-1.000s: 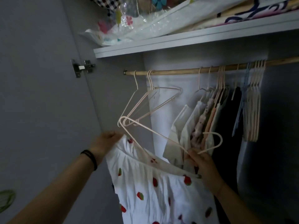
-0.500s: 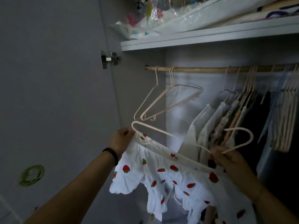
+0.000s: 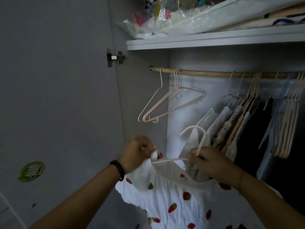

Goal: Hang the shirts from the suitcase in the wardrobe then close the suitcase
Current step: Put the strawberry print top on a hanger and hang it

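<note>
While three empty hangers (image 3: 165,106) are dangling from the rod (image 3: 214,74), the left hand (image 3: 138,152) is pinching the one strawberry shirt (image 3: 178,204) at its shoulder, and the right hand (image 3: 209,164) is closing its grip round the single hanger (image 3: 170,160) at the neckline, just below them.

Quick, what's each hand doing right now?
Left hand: closed, pinching the shirt at its edge.
Right hand: closed, gripping the hanger below its hook.

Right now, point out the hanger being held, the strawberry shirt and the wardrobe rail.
hanger (image 3: 201,142), head view, stem of its hook
strawberry shirt (image 3: 166,195), head view, white front fabric
wardrobe rail (image 3: 203,73), head view, bare wood between hangers
</note>
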